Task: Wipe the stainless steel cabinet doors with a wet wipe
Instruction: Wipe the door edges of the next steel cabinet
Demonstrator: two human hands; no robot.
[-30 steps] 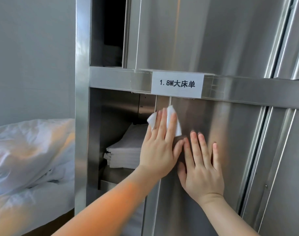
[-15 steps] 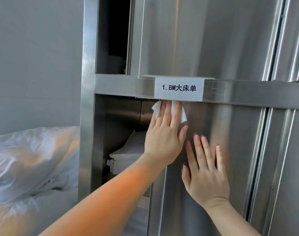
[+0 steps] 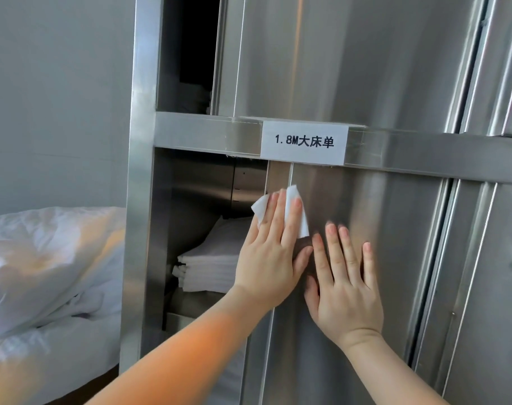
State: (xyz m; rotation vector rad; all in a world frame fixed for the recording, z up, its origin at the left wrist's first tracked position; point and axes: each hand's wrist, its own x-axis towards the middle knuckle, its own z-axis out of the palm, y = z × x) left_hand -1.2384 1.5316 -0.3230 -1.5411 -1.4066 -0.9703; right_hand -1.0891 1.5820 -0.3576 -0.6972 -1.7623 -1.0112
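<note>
In the head view, your left hand (image 3: 271, 255) presses the wet wipe (image 3: 295, 210) flat against the cabinet door (image 3: 380, 229) with straight fingers, near the door's left edge and now well below the label (image 3: 304, 144), while half a second ago the wipe was just under it. Your right hand (image 3: 346, 290) lies open and flat on the same door just beside the left one, holding nothing. This means a downward stroke has begun, and I judge most of the door is not yet wiped.

Left hand (image 3: 271, 255) and right hand (image 3: 346, 287) both flat, fingers straight, side by side
</note>
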